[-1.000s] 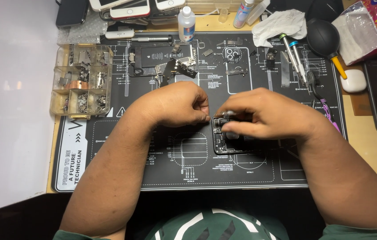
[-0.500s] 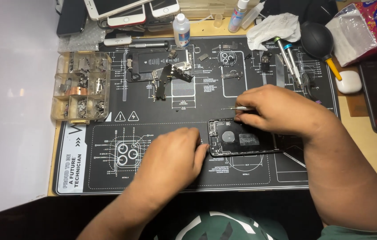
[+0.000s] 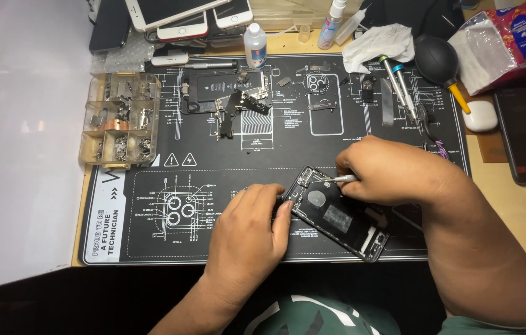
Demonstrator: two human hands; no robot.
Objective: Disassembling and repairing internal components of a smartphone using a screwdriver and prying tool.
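An opened phone housing (image 3: 337, 214) lies tilted on a black repair mat (image 3: 151, 229), its inside facing up. My left hand (image 3: 247, 232) rests on the mat and its fingertips press the housing's left edge. My right hand (image 3: 393, 170) hovers over the housing's upper end and pinches a thin metal tool (image 3: 340, 179), whose tip points at the camera corner of the housing. Which kind of tool it is I cannot tell.
A clear parts tray (image 3: 120, 121) with small metal pieces sits at the mat's left. Removed phone parts (image 3: 238, 99) lie at the top. Screwdrivers (image 3: 399, 87), a black air blower (image 3: 440, 62), small bottles (image 3: 255, 43), a crumpled tissue (image 3: 377, 43) and several phones (image 3: 182, 15) line the far edge.
Both hands were together over the housing; my left hand has slid down to its left edge. The housing has turned to a tilt, and my right hand now works at its upper end.
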